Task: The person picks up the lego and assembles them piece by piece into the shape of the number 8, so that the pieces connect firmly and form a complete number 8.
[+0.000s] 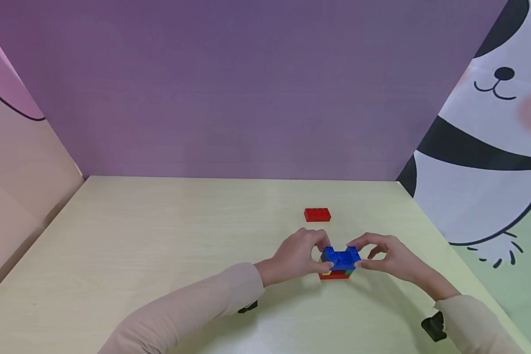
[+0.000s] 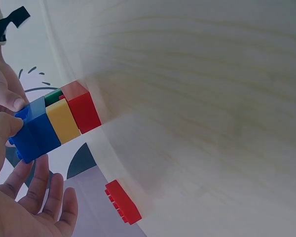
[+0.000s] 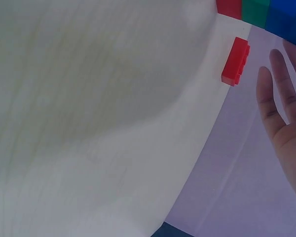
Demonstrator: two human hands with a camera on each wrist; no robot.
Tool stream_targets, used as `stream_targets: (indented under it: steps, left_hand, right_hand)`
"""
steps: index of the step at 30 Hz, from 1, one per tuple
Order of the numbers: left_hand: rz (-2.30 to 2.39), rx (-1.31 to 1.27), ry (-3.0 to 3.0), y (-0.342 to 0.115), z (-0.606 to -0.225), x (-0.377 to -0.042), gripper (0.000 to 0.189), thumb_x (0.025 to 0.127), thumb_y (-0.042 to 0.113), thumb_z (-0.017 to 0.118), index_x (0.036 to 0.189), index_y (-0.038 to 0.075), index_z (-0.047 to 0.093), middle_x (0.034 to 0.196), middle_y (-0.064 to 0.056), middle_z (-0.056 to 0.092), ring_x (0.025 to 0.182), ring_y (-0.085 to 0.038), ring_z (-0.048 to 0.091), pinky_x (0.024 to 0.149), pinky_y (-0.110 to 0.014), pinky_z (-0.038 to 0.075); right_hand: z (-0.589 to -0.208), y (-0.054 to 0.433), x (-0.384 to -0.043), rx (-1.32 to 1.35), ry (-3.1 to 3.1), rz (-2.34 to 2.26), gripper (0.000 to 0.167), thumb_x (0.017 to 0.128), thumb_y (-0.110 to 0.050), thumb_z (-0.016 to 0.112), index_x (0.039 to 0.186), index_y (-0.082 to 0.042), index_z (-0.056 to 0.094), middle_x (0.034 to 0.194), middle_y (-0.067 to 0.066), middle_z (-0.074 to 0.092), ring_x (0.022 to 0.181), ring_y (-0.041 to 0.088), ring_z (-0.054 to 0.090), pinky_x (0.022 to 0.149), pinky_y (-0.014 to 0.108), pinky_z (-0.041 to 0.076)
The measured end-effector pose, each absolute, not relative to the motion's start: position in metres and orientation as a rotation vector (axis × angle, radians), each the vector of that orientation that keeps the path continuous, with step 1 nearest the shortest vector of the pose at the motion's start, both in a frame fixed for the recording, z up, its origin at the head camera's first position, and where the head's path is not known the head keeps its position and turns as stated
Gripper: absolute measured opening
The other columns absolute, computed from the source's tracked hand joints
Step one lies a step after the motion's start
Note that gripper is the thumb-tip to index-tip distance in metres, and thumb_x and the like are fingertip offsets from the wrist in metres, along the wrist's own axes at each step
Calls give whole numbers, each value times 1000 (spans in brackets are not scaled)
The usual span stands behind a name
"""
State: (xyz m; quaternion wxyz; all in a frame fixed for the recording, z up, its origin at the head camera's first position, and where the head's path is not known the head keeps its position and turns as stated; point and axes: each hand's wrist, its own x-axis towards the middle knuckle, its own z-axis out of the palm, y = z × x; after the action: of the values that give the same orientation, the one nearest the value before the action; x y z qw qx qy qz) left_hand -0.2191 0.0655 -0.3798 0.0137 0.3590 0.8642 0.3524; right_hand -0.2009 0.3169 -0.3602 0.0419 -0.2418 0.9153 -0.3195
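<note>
A small stack of toy building bricks stands on the table. Its base is a red brick (image 1: 334, 275), with a yellow brick (image 2: 63, 121) and a green brick (image 3: 255, 13) side by side above it. Blue bricks (image 1: 345, 260) form the top, with a raised block at each end and a dip between. My left hand (image 1: 294, 258) pinches the left end of the blue bricks between thumb and forefinger, other fingers spread in the left wrist view. At the opposite end, my right hand (image 1: 391, 255) pinches them with thumb and forefinger; its fingertips are out of the right wrist view.
A loose red brick (image 1: 317, 215) lies beyond the stack, studs up. The pale wooden table (image 1: 181, 231) meets a purple wall (image 1: 248, 98) at its back edge. A panda picture (image 1: 482, 196) covers the right wall. Black straps (image 1: 434, 327) sit at the wrists.
</note>
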Motion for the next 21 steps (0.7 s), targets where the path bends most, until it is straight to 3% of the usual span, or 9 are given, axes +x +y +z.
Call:
stream_targets:
  steps: [7,21]
  left_hand:
    - [1100,1109,2674,66,-379,-219,29,75,36,74,96,26,56,89,14,57,93,-11,52,65,-15,40]
    - [1092,1133,2684,65,-380,-221,31,75,36,73,99,25,56,91,13,57,93,-11,53,65,-15,40]
  right_hand:
    - [-359,320,-201,-804,2772,-995,37,79,-16,70,113,-7,60,103,-1,64,92,-2,55,68,26,52]
    - [-358,320,-202,-743,2756,-1031,32,79,-17,70,110,-16,61,103,0,65,93,5,57,70,25,50]
